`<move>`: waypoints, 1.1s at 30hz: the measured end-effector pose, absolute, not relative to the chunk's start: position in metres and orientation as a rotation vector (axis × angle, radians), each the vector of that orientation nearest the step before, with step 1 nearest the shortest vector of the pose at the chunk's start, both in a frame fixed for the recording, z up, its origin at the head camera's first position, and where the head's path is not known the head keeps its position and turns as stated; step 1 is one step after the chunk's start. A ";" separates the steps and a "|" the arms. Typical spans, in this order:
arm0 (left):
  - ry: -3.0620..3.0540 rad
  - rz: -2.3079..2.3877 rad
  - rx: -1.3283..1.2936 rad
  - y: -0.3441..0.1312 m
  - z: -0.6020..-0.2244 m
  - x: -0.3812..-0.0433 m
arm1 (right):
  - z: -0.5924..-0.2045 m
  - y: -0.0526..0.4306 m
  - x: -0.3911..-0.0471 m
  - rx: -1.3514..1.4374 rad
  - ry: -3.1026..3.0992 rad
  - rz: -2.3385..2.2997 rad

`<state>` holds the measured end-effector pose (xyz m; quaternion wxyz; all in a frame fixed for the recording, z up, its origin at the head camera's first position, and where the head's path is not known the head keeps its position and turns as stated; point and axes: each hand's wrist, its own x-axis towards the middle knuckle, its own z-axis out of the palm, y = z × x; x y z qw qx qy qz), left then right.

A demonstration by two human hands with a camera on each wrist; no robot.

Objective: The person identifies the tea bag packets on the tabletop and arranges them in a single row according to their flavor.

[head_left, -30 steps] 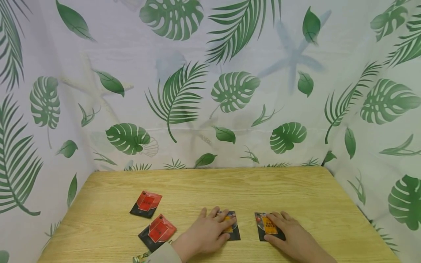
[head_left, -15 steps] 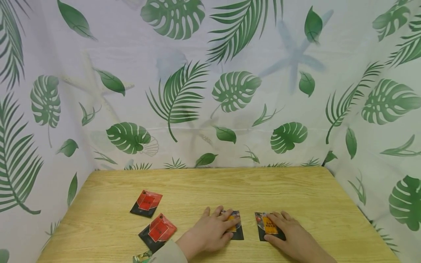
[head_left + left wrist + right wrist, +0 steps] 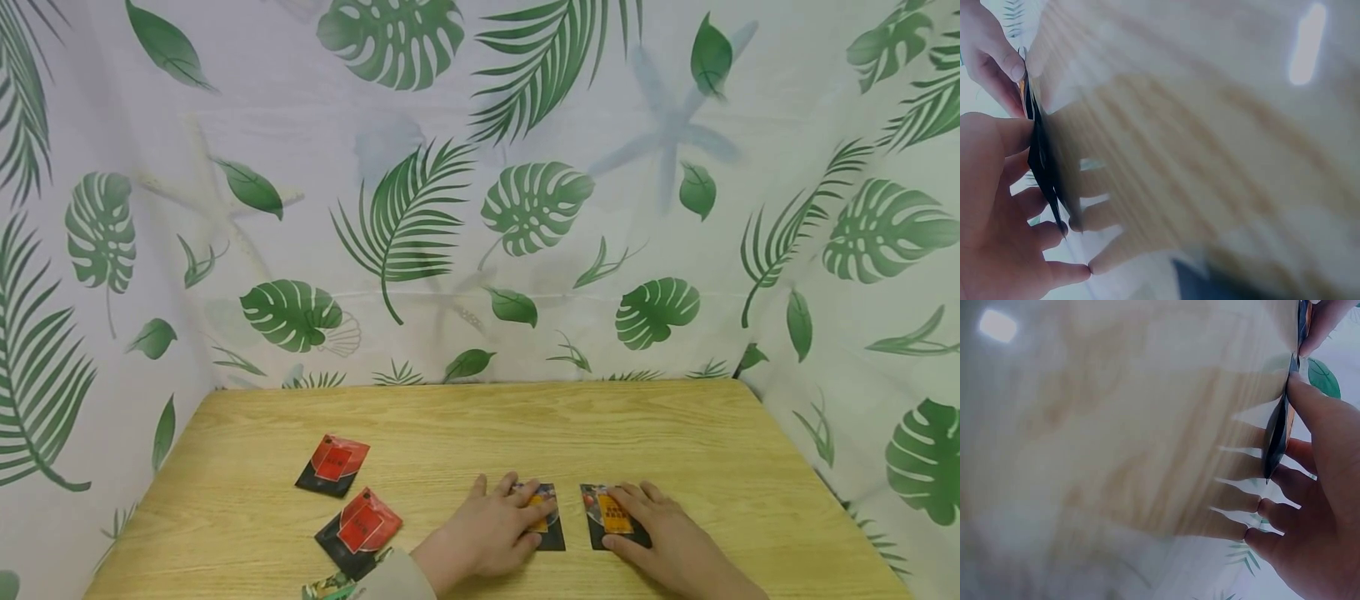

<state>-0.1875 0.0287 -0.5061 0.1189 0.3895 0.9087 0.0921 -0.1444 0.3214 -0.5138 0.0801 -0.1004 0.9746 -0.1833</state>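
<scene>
Two black sachets with orange labels lie flat on the table, side by side with a narrow gap. Over the left sachet [image 3: 554, 533] my left hand [image 3: 491, 531] is spread, its fingertips pressing on the label and the thumb at the near edge. The right sachet [image 3: 595, 517] is partly covered by my right hand [image 3: 667, 533], whose extended fingers and thumb rest on its right side. In the left wrist view the sachet [image 3: 1040, 153] appears edge-on under my fingers; in the right wrist view the other sachet [image 3: 1277, 434] shows low against the shiny tabletop.
Two red-and-black sachets lie at the left, one farther back [image 3: 333, 465] and one nearer [image 3: 360, 527]. A green patterned packet [image 3: 324, 588] shows at the bottom edge, partly behind my left sleeve [image 3: 393, 579]. A leaf-print curtain [image 3: 450, 250] encloses the wooden table [image 3: 480, 425].
My left hand has slid a short way to the right, carrying its orange-labelled sachet closer to the other one. The right hand and its sachet have stayed put.
</scene>
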 end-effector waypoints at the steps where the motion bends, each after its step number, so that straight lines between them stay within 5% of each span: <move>1: 2.657 0.270 1.140 0.029 -0.506 -0.187 | -0.514 0.321 -0.144 -0.305 2.916 -0.549; 33: 2.668 0.321 1.134 0.008 -0.504 -0.197 | -0.512 0.326 -0.143 -0.357 2.839 -0.675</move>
